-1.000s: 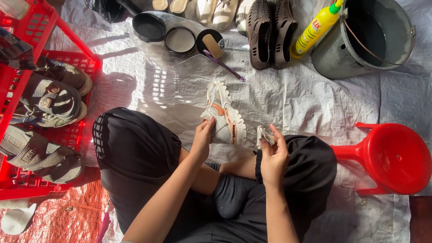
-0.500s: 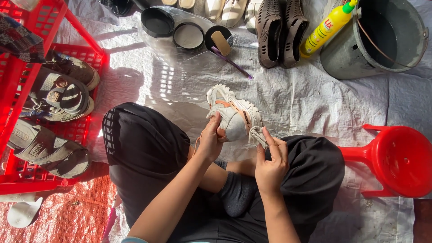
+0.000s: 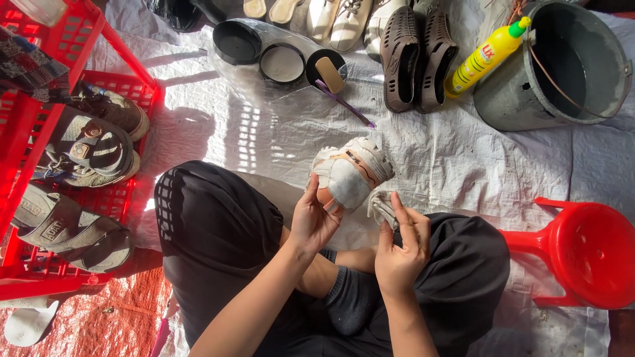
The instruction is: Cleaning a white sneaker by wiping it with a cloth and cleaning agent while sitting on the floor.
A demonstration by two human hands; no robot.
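Gripping from below, the left hand (image 3: pixel 314 221) has its fingers closed around the underside of a white sneaker (image 3: pixel 350 173), thumb up along the near edge, so the shoe is lifted just above the person's lap with its toe turned toward the camera. Just beside it, the right hand (image 3: pixel 401 246) pinches a small crumpled grey cloth (image 3: pixel 381 206) between thumb and forefinger, the other fingers stretched loosely upward; the cloth sits close to the sneaker's side, though I cannot tell if it touches. Both forearms rise from crossed legs in dark trousers (image 3: pixel 218 231), one grey-socked foot tucked beneath the wrists.

Beyond the shoe, on the pale woven ground sheet (image 3: pixel 450 158), lie three round black tins (image 3: pixel 281 56), one with a brush (image 3: pixel 337 89) resting across it. Further out stand a pair of brown perforated clogs (image 3: pixel 411 56), a yellow squeeze bottle (image 3: pixel 486 56) and a grey metal bucket (image 3: pixel 562 66). To the right sits a red plastic stool (image 3: pixel 585 254). On the left, a red crate rack (image 3: pixel 40 172) holds several worn sandals (image 3: pixel 92 145).
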